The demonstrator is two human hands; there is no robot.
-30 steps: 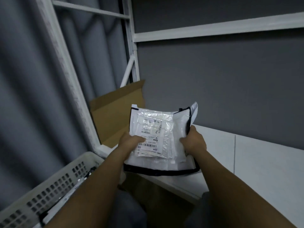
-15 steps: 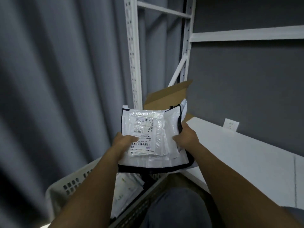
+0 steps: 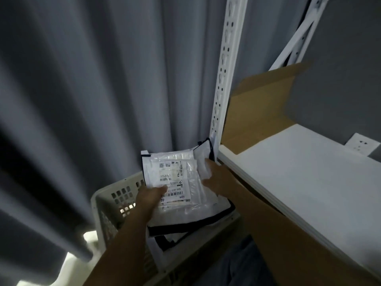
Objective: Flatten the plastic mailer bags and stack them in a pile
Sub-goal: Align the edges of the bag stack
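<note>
White plastic mailer bags (image 3: 177,178), already flattened into a thin pile, are hanging above the basket (image 3: 107,190) at seven o'clock, my left hand (image 3: 151,200) pinching their seven o'clock corner and my right hand (image 3: 218,178) gripping their three o'clock edge, with more seemingly waiting below.

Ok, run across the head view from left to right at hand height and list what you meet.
grey curtain → white perforated basket → left hand → mailer bags → right hand → white shelf board → wall socket
</note>
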